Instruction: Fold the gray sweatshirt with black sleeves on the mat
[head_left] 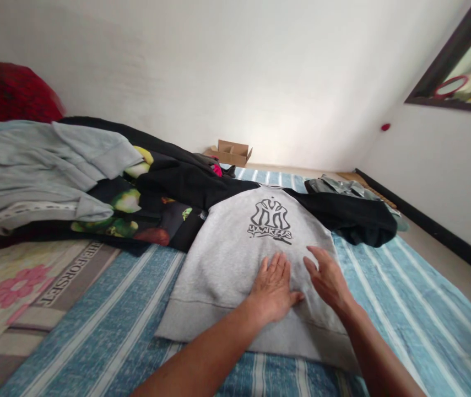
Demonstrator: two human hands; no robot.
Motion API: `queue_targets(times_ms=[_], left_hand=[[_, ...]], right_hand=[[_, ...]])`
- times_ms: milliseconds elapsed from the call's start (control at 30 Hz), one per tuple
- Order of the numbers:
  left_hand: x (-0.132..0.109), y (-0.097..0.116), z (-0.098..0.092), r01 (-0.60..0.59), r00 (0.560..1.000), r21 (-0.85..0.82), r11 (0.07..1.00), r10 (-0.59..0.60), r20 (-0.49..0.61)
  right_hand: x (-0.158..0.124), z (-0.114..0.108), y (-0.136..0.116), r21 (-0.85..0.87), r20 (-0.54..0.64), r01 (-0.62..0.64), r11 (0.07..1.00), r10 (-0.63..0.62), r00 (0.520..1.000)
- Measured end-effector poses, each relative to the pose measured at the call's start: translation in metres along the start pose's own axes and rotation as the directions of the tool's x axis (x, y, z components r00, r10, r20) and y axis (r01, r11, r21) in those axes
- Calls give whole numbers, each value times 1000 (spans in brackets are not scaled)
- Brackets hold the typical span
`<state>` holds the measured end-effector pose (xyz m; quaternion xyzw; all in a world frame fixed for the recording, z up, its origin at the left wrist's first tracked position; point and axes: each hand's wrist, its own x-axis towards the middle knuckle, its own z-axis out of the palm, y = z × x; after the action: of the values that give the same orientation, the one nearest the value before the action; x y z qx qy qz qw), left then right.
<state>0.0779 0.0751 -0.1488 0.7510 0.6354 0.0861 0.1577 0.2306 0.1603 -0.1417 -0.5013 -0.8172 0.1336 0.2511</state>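
A grey sweatshirt (227, 259) with black sleeves and a dark printed logo on its chest lies spread out on the bed, hem toward me. My left hand (274, 289) rests flat on its lower front, fingers together and thumb out to the side. Just to the right, my right hand (326, 275) is over the sweatshirt's right side, its fingers apart and holding nothing. Whether its edge touches the cloth, I cannot tell. One sleeve (351, 215) stretches out to the right; the other runs left into dark clothes.
Blue striped bedding (417, 298) lies beneath the sweatshirt. Heaped at left are grey clothes (45, 165) and dark printed fabric (123, 212), with a red bundle (12, 91) behind. A cardboard box (231, 153) stands by the wall, and more folded fabric (342, 187) lies at the far right.
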Motion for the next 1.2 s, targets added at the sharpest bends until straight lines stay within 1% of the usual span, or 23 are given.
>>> queue_targets(times_ms=[67, 133, 200, 267, 333, 367, 433, 467, 500, 533, 567, 600, 633, 667, 767, 833, 867, 933, 1000, 1033, 1133, 1200], left_hand=[[0, 0, 0, -9, 1000, 5, 1000, 9, -6], [-1, 0, -1, -20, 1000, 10, 1000, 20, -12], [-1, 1, -3, -22, 1000, 7, 1000, 22, -12], [-1, 1, -10, -27, 1000, -14, 1000, 27, 1], [-3, -3, -21, -35, 999, -46, 998, 36, 11], [-5, -7, -28, -37, 999, -54, 998, 37, 0], [-13, -20, -45, -14, 998, -37, 999, 12, -68], [-20, -29, -54, 23, 993, -11, 1000, -24, -118], [-27, -38, -62, 86, 983, 21, 996, -81, -168], [-36, -48, -69, 186, 964, 61, 981, -170, -205], [-46, -58, -75, 310, 932, 108, 944, -280, -230], [-56, -67, -80, 425, 890, 155, 892, -380, -251], [-65, -75, -83, 529, 838, 187, 828, -473, -274], [-74, -82, -86, 608, 786, 201, 768, -547, -288], [-90, -93, -89, 742, 664, 184, 645, -671, -329], [-93, -95, -89, 791, 605, 156, 592, -718, -343], [-94, -96, -89, 806, 585, 144, 573, -741, -330], [-93, -99, -88, 821, 570, 126, 557, -782, -253], [-93, -104, -86, 816, 579, 121, 566, -797, -173], [-94, -107, -86, 811, 585, 122, 572, -796, -157], [-97, -119, -85, 798, 602, 133, 587, -776, -188], [-98, -125, -86, 801, 598, 143, 581, -772, -214]], right_hand=[[-12, 17, -10, -145, 76, 30, 989, -20, 997], [-19, 30, -10, -295, 130, 9, 956, 31, 991], [-22, 37, -7, -391, 170, 2, 920, 71, 983], [-23, 40, -5, -432, 201, 9, 902, 87, 976], [-23, 39, -5, -433, 225, 10, 901, 97, 970], [-23, 38, -6, -428, 232, 7, 904, 103, 967], [-23, 37, -8, -421, 238, -4, 907, 115, 965], [-23, 36, -9, -421, 239, -9, 907, 120, 964], [-23, 36, -10, -421, 239, -12, 907, 124, 963], [-23, 36, -10, -422, 239, -14, 907, 126, 963], [-23, 36, -10, -420, 240, -14, 907, 126, 963], [-23, 36, -10, -418, 239, -13, 908, 124, 963], [-23, 36, -10, -416, 238, -12, 909, 122, 963], [-23, 36, -10, -415, 237, -12, 910, 121, 964], [-24, 36, -10, -414, 238, -15, 910, 124, 963], [-24, 36, -10, -417, 240, -17, 909, 128, 962], [-24, 36, -10, -418, 241, -17, 908, 129, 962], [-24, 37, -10, -420, 240, -17, 907, 129, 962], [-24, 39, -9, -419, 237, -17, 908, 127, 963], [-25, 39, -8, -416, 236, -17, 909, 126, 964], [-25, 40, -8, -405, 234, -16, 914, 120, 965], [-25, 40, -8, -405, 232, -15, 914, 119, 965]])
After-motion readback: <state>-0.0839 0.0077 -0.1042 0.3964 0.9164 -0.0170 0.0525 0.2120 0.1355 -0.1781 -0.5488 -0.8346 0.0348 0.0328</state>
